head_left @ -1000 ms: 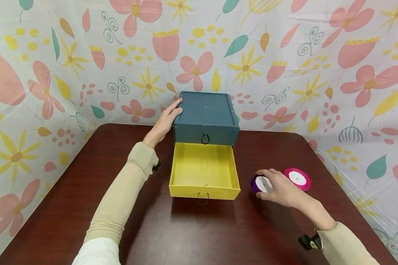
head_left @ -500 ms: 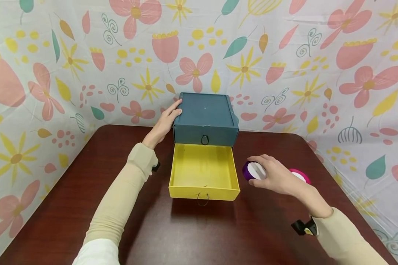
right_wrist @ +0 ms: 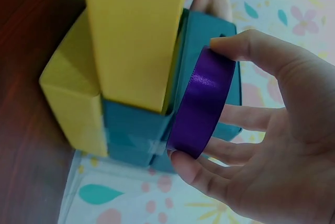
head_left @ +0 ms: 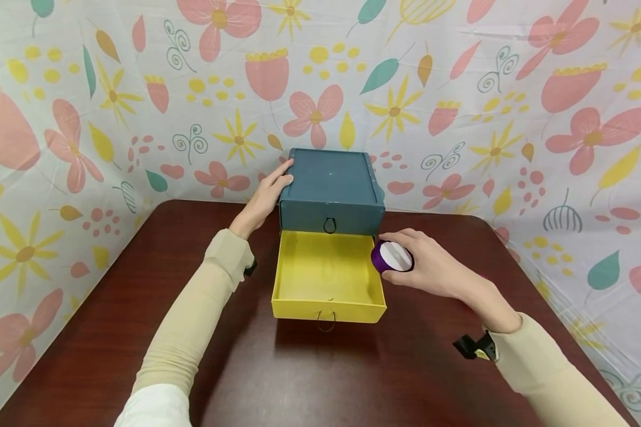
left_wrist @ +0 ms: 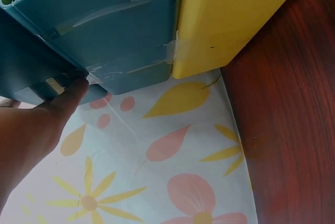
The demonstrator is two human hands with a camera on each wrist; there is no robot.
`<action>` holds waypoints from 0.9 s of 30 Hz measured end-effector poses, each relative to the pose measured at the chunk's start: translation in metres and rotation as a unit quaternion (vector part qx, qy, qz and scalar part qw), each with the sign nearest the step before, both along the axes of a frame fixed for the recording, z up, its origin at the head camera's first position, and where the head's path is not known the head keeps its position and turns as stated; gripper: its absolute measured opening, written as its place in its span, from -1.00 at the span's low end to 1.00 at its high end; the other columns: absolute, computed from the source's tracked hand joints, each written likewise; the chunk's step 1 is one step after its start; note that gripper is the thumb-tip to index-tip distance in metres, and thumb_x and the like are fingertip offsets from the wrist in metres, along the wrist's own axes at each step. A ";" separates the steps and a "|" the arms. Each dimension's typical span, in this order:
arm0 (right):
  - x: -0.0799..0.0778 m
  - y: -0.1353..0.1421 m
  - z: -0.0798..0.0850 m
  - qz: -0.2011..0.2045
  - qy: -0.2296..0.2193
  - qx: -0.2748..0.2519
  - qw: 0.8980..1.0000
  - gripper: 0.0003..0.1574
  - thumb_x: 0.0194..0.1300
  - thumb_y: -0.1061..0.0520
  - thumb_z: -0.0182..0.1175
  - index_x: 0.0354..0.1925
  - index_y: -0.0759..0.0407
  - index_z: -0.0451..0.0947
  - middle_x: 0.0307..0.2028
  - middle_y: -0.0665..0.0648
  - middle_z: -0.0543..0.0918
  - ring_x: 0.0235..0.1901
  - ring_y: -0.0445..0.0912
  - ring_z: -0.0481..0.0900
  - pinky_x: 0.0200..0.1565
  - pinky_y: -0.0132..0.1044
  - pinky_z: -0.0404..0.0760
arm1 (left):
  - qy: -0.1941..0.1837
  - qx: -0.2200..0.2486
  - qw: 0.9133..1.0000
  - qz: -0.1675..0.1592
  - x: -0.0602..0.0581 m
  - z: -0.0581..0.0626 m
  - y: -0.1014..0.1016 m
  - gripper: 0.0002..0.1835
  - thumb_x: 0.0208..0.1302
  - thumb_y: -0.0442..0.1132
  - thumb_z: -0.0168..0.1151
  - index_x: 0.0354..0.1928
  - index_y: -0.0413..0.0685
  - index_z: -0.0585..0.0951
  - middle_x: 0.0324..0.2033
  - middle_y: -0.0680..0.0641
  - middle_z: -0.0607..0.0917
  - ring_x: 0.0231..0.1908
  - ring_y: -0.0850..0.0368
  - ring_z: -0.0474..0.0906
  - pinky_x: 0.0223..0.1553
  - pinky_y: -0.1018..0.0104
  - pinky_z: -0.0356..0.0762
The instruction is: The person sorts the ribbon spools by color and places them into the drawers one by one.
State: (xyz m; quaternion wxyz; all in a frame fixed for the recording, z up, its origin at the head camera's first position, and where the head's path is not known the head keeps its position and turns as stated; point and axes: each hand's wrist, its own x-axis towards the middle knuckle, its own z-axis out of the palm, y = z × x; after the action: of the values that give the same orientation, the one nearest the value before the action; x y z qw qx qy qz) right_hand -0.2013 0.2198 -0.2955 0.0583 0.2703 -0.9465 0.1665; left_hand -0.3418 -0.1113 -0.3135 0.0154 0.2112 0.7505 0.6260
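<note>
My right hand [head_left: 435, 264] pinches a roll of purple ribbon [head_left: 396, 256] with white sides, thumb and fingers at its edges. It sits by the right wall of a yellow drawer [head_left: 328, 311], overlapping that wall in the head view. The drawer is pulled out below the upper part of a blue drawer box [head_left: 330, 175] and has a dark loop handle. In the right wrist view, the ribbon's glossy purple band [right_wrist: 201, 101] faces the camera. My left hand [head_left: 266, 196] rests along the box's left side, fingers extended at its top edge; its thumb [left_wrist: 73, 90] touches the side.
A dark red-brown table [head_left: 320, 379] carries the box. Behind it hangs a white cloth [head_left: 155, 130] with flowers and leaves. A pink roll on the right is almost wholly hidden behind my right forearm. The upper blue drawer front [head_left: 310, 214] is closed and has a loop handle.
My right hand has lifted the purple ribbon roll and carried it left and away from me to the yellow drawer's right side. The pink roll has become hidden. The left hand stays put.
</note>
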 end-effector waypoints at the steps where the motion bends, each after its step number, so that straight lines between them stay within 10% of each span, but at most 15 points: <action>1: 0.000 -0.003 0.001 0.003 -0.002 -0.002 1.000 -0.25 0.09 0.00 0.39 0.24 0.15 0.45 0.04 0.20 0.56 -0.07 0.03 0.46 -0.17 -0.17 0.54 | -0.001 0.000 1.000 -0.001 0.000 0.000 0.000 -0.41 0.52 0.06 -0.18 0.52 0.30 0.04 0.53 0.10 -0.05 0.53 0.07 -0.13 0.49 -0.06 -0.12; 27: -0.023 -0.069 -0.010 0.065 -0.018 0.020 0.998 -0.22 0.10 -0.08 0.37 0.26 0.12 0.45 0.08 0.21 0.54 -0.02 0.02 0.43 -0.26 -0.30 0.60 | 0.009 -0.008 1.000 0.009 -0.002 -0.001 0.001 -0.41 0.51 0.07 -0.18 0.52 0.29 0.06 0.53 0.08 -0.02 0.53 0.07 -0.14 0.49 -0.06 -0.09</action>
State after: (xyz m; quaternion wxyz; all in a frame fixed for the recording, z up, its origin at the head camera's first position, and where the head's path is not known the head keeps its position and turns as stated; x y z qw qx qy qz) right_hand -0.2239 0.1504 -0.3054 0.0247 0.3293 -0.9309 0.1563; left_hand -0.3441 -0.1100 -0.3148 0.0053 0.2099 0.7572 0.6185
